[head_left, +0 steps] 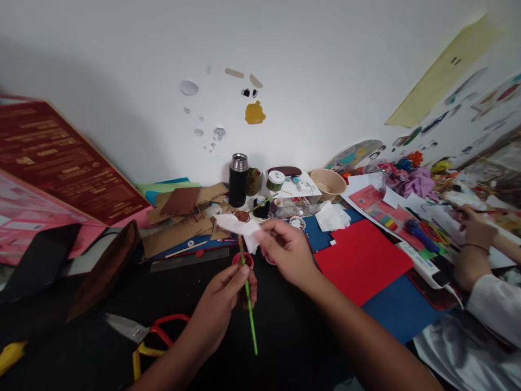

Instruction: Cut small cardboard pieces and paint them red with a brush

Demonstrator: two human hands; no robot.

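Note:
My left hand point(222, 304) is closed round a thin green stick point(251, 320), thumb against the fingers. The stick slants upward, its upper part brownish. My right hand point(287, 251) pinches a white tissue point(234, 224) between thumb and fingers. The tissue lies against or just over the stick's top end; contact there is hard to make out. Behind my left fingers sits a small red-rimmed cup point(245, 259), partly hidden. Left of my left forearm lie scissors point(142, 331) with red and yellow handles.
Cardboard pieces point(163, 239) lie at the back left, near a ruler point(189, 259). A black flask point(238, 182) stands by the wall, with jars and a beige bowl point(329, 184) to its right. Red sheet point(364, 260) lies right. A co-worker's hand point(474, 231) is at far right.

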